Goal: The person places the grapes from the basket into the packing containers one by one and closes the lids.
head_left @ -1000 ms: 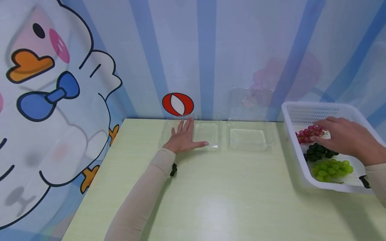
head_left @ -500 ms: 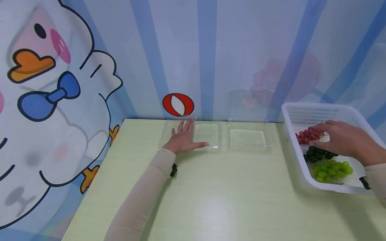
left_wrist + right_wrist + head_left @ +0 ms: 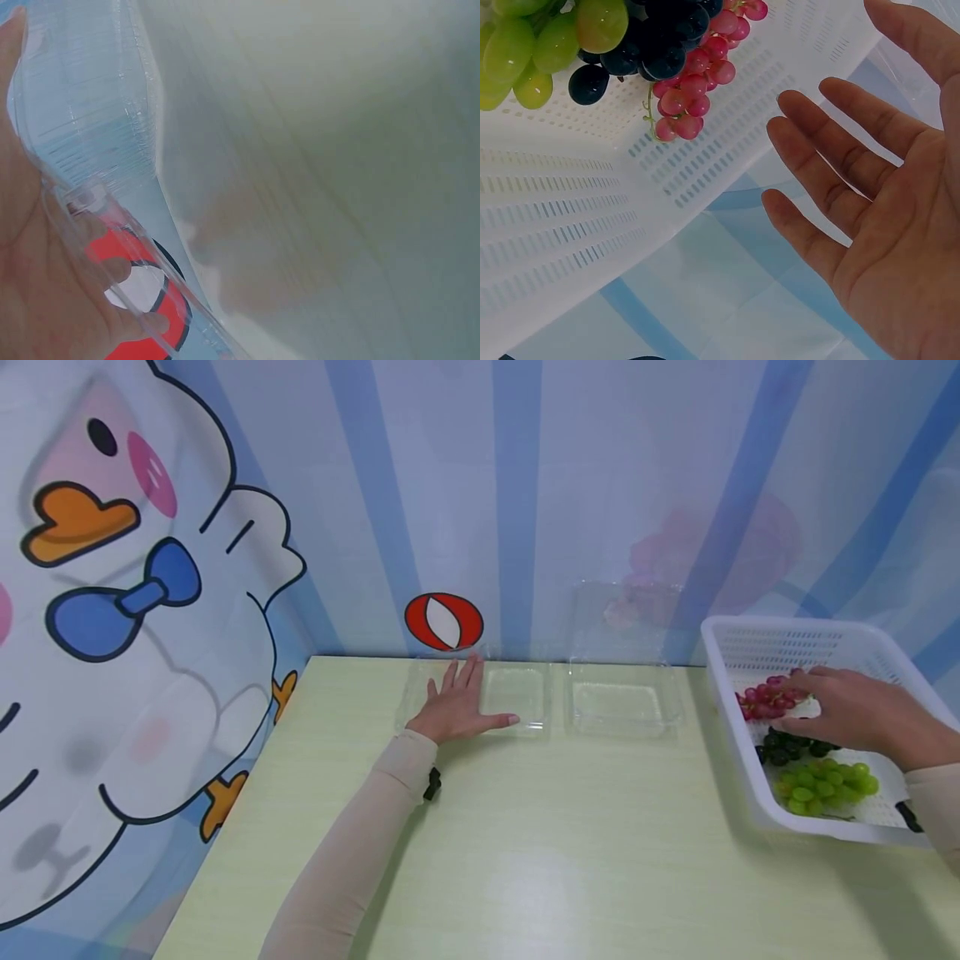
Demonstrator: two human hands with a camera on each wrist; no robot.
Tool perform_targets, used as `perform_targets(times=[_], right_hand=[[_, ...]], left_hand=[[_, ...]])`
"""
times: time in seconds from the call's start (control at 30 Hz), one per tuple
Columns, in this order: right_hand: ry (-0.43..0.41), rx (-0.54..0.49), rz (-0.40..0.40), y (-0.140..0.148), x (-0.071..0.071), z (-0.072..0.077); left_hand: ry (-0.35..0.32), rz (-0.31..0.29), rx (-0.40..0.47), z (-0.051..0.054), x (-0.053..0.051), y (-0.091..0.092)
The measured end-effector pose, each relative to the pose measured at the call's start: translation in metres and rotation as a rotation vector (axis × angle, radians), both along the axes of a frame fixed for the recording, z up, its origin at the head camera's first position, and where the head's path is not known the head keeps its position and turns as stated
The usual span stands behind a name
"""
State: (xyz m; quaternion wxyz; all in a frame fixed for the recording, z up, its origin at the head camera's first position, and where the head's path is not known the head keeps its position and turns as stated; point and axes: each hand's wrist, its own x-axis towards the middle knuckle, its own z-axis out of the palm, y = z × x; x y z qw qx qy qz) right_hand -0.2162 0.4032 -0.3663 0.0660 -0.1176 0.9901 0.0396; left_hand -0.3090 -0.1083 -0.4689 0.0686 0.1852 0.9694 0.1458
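Note:
My left hand (image 3: 453, 710) lies with fingers spread over the left clear plastic box (image 3: 516, 689), touching it. Through the clear plastic its fingertips (image 3: 116, 270) show in the left wrist view. My right hand (image 3: 858, 706) hovers above the white basket (image 3: 757, 781), fingers loosely bent and holding nothing. Nearest to it is a bunch of red grapes (image 3: 768, 697). Partly hidden under that hand are dark grapes (image 3: 787, 743), and green grapes (image 3: 825, 783) lie closest to the front. The right wrist view shows a gap between the fingers (image 3: 810, 161) and the red grapes (image 3: 690, 94).
A second clear plastic box (image 3: 618, 702) stands to the right of the first, its lid (image 3: 626, 618) raised against the patterned backdrop (image 3: 525, 510). The pale tabletop (image 3: 540, 835) ends at that backdrop. The basket's perforated walls (image 3: 555, 217) rise around the grapes.
My right hand has sunk slightly toward the near side of the basket, covering a little more of the dark grapes. The left hand stays in place.

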Motion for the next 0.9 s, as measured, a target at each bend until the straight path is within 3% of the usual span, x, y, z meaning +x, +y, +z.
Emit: perform_targets(times=[0.33, 0.9], right_hand=[[-0.036, 0.024, -0.019, 0.004, -0.004, -0.002], [-0.074, 0.040, 0.013, 0.014, -0.012, -0.011]], left_hand=[[0.001, 0.000, 0.002, 0.002, 0.001, 0.000], [-0.008, 0.005, -0.013, 0.003, 0.002, 0.001]])
